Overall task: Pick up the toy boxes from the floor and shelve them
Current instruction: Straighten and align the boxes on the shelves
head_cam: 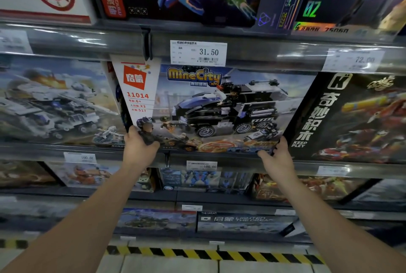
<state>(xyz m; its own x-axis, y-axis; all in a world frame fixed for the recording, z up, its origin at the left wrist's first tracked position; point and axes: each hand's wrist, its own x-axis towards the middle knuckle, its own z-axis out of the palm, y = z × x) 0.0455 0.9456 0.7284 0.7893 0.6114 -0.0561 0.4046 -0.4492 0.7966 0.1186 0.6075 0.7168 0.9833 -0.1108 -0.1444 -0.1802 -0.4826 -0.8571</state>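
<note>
Head view, looking at store shelving. A large MineCity toy box is held face-out at the middle shelf. It sits between a grey vehicle box and a black box, its top edge just under the price tag on the rail above. The box looks tilted, and its left side overlaps the grey neighbour.

Likely risks: pushed in crooked, it could jam against either neighbour or knock one backward. Let go before its base rests past the shelf lip, it could tip forward and fall to the striped floor.

The left hand grips the lower left corner, thumb curled over the front. The right hand holds the lower right corner, fingers wrapped round the side edge.
</note>
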